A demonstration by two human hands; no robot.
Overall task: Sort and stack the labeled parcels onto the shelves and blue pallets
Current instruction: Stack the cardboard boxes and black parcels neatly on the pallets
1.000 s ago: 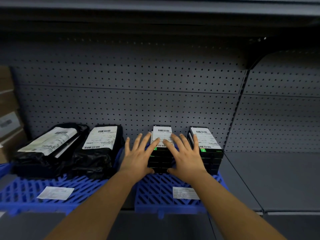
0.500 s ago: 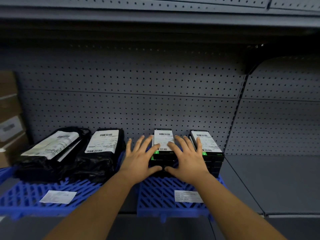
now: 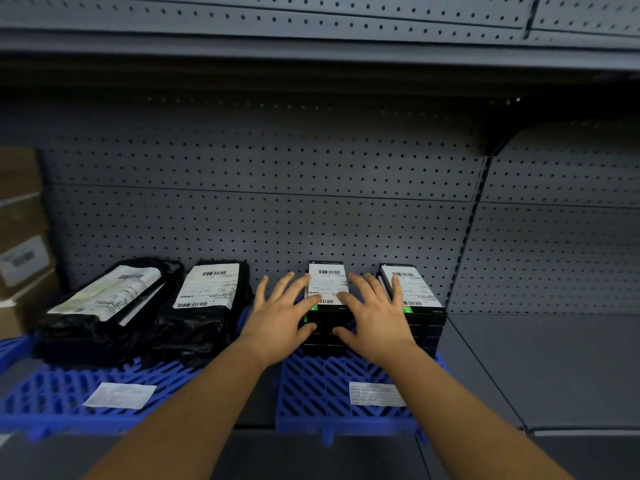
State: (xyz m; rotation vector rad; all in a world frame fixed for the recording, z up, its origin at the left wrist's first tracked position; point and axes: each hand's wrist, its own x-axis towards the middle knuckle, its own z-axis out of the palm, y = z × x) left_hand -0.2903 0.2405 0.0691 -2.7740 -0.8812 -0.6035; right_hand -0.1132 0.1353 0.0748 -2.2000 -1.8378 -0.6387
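Observation:
A stack of flat black boxes (image 3: 327,282) with a white barcode label on top stands at the back of the right blue pallet (image 3: 322,386). My left hand (image 3: 280,313) lies against the stack's left side and my right hand (image 3: 375,317) against its right side, fingers spread and straight, thumbs at the front face. A second stack of black boxes (image 3: 420,306) with a label stands just to the right, my right fingers partly over it. Two labeled black poly-bag parcels (image 3: 204,299) (image 3: 104,303) lie on the left blue pallet (image 3: 59,396).
Grey pegboard backs the shelf, with another shelf overhead. Brown cardboard boxes (image 3: 20,237) stand at the far left. A paper label (image 3: 119,395) lies on the left pallet and another label (image 3: 375,393) on the right one. Bare grey shelf (image 3: 540,362) extends to the right.
Both hands stay on the sides of the middle stack, almost unmoved. The view has tilted up slightly, so the shelf contents sit lower in the frame.

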